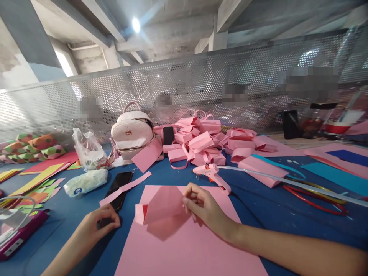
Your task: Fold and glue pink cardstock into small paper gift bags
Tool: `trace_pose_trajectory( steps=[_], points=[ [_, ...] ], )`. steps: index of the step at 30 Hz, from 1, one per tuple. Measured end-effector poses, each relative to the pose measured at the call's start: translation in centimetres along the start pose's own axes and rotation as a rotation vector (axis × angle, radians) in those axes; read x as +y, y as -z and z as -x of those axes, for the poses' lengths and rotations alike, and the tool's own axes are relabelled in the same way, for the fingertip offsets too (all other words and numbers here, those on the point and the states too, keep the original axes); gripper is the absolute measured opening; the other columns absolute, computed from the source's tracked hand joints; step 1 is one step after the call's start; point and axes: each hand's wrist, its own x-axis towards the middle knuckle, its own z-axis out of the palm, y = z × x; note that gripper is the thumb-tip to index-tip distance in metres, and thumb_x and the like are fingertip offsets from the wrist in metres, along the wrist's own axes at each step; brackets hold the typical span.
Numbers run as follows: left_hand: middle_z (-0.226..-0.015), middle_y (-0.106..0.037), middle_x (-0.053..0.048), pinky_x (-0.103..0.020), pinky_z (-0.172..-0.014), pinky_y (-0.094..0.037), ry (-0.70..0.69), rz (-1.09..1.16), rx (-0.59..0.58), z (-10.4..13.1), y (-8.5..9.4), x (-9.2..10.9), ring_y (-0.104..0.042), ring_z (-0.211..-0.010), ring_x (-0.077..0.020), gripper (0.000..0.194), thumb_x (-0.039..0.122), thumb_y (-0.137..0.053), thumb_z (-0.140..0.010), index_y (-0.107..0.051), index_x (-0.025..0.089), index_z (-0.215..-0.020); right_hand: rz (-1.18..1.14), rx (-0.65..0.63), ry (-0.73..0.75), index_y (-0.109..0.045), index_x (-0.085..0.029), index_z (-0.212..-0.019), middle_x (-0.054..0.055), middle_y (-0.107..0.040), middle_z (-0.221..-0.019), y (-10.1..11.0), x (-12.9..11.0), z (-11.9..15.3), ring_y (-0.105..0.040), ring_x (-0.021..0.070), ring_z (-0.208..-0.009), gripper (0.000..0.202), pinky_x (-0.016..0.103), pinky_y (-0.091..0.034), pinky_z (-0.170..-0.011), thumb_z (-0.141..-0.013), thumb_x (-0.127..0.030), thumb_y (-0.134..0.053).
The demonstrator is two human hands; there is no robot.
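Folded pink piece (165, 201): centre of frame, over the pink sheet (189, 253); long axis left to right.
Right hand (202, 206): nearer; fingers pinch its right end.
Left hand (99, 222): lower left, apart from it; fingers curled narrow, hold cannot be determined.

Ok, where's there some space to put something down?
Bare blue tabletop lies between the right forearm and the curved red strip, and between the purple power strip and the left hand. The near part of the pink sheet, below the folded pink paper, is bare. Crowded: the back, around the backpack and heaped pink paper bags.
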Motion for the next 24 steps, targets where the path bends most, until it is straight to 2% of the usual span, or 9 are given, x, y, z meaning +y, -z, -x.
trace_pose_trajectory(
  steps=[10, 19, 22, 24],
  points=[
    [-0.076, -0.070, -0.005, -0.027, -0.066, -0.044, 0.009, -0.036, 0.008, 0.3, 0.0, -0.5, -0.059, -0.068, -0.0199, 0.025, 0.040, -0.064, -0.080, -0.075, 0.021, -0.069, -0.002, -0.018, -0.003, -0.048, -0.022, -0.084, -0.007, -0.056, -0.067, 0.0, 0.3, 0.0, -0.046, 0.0056, -0.046, 0.023, 0.014, -0.036, -0.039, -0.096, -0.038, -0.060],
    [-0.079, -0.069, -0.004, -0.022, -0.060, -0.048, -0.056, -0.077, -0.017, 2.1, -0.1, -0.5, -0.062, -0.067, -0.0177, 0.028, 0.040, -0.058, -0.088, -0.071, 0.021, -0.072, 0.009, -0.018, 0.001, -0.048, -0.022, -0.085, -0.007, -0.056, -0.067, 0.0, 0.1, 0.0, -0.046, 0.0056, -0.045, 0.023, 0.015, -0.036, -0.039, -0.095, -0.038, -0.060],
    [-0.082, -0.069, -0.003, -0.021, -0.064, -0.051, -0.080, -0.089, -0.011, 4.2, -0.6, -2.1, -0.065, -0.069, -0.0174, 0.029, 0.043, -0.055, -0.092, -0.067, 0.023, -0.076, 0.016, -0.025, 0.008, -0.048, -0.022, -0.085, -0.007, -0.057, -0.068, -0.1, 0.2, 0.1, -0.046, 0.0056, -0.046, 0.024, 0.015, -0.037, -0.039, -0.095, -0.039, -0.060],
    [-0.097, -0.072, -0.004, -0.023, -0.078, -0.054, -0.094, -0.091, 0.076, 6.5, -1.1, -4.5, -0.068, -0.085, -0.0203, 0.028, 0.046, -0.055, -0.094, -0.068, 0.024, -0.081, 0.020, -0.029, 0.011, -0.048, -0.022, -0.085, -0.007, -0.057, -0.068, -0.1, 0.3, 0.1, -0.046, 0.0057, -0.046, 0.024, 0.015, -0.037, -0.039, -0.096, -0.040, -0.060]
  ],
)
